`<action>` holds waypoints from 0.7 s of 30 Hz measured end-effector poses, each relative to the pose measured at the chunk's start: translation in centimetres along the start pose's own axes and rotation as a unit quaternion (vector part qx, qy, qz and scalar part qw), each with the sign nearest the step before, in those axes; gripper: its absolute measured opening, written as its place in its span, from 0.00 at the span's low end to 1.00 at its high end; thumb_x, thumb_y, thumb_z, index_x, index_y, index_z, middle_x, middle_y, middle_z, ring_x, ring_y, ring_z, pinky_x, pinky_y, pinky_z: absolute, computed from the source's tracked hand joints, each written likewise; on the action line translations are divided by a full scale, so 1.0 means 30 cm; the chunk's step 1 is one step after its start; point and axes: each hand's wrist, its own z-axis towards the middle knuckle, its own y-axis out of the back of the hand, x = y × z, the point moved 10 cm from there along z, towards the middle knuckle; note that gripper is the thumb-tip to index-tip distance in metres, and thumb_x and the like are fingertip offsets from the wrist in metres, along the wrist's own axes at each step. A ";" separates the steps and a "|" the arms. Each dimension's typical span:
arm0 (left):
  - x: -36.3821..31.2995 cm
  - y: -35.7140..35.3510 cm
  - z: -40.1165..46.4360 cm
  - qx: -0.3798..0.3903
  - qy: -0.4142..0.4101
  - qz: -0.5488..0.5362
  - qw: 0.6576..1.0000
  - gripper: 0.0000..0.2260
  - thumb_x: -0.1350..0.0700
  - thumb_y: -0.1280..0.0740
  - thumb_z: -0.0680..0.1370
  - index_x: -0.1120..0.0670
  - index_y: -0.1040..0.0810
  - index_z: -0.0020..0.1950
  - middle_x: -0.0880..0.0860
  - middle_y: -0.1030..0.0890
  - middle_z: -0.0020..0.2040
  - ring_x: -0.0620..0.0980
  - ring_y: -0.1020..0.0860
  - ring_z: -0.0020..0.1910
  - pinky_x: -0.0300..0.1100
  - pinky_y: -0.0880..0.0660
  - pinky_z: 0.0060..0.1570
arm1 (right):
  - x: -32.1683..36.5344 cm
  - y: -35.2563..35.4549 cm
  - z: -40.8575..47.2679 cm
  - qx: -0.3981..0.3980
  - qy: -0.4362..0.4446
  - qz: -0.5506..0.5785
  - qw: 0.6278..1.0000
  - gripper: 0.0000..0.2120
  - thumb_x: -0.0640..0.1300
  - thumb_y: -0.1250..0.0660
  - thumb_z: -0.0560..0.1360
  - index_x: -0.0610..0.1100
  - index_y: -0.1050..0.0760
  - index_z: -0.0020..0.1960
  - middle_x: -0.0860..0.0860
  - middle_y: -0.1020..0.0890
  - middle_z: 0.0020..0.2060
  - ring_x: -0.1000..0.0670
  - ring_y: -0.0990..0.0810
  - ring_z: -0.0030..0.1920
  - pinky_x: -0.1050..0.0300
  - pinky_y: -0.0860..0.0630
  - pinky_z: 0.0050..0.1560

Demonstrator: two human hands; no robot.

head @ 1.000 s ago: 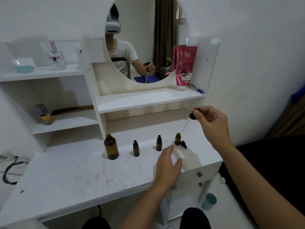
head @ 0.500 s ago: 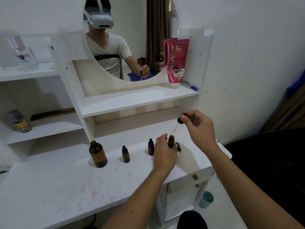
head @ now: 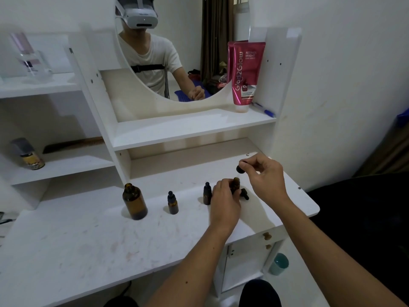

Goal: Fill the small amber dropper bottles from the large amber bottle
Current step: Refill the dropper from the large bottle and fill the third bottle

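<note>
- The left hand point(head: 224, 201) grips the uncapped small amber dropper bottle point(head: 236, 183) standing on the desk point(head: 88, 240), fingers curled round its body; only the neck shows above them.
- The right hand point(head: 264, 180) pinches the black rubber bulb of the dropper point(head: 240, 169) between thumb and fingertips, just above and to the right of that bottle's mouth. The glass pipette cannot be made out.
- Step in hand, by judgement: emptying the dropper into the held bottle.
- The pipette should be brought upright over the mouth before the bulb is squeezed, and the squeeze kept slow.
- The left hand should press the bottle flat to the desk throughout.
- A loose black cap point(head: 244, 193) lies just right of the bottle; the lowering hand should avoid it.
- The large amber bottle point(head: 134, 201) stands open well to the left, beyond two capped dropper bottles point(head: 172, 202).
</note>
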 end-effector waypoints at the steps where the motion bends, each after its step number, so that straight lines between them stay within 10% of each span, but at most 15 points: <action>1: -0.001 -0.001 0.001 0.002 -0.001 0.004 1.000 0.10 0.57 0.36 0.83 0.53 0.24 0.65 0.47 0.22 0.60 0.47 0.27 0.62 0.43 0.28 0.64 | -0.002 -0.007 0.000 0.008 -0.003 -0.002 1.000 0.05 0.38 0.27 0.78 0.45 0.17 0.45 0.54 0.12 0.38 0.56 0.13 0.44 0.66 0.22 0.51; 21: 0.005 -0.005 -0.004 0.001 -0.008 0.010 1.000 0.11 0.58 0.36 0.83 0.52 0.24 0.65 0.47 0.23 0.60 0.47 0.27 0.62 0.45 0.28 0.64 | -0.021 -0.029 0.001 0.036 -0.028 -0.017 0.999 0.01 0.42 0.27 0.79 0.46 0.17 0.48 0.55 0.12 0.40 0.56 0.13 0.46 0.56 0.18 0.55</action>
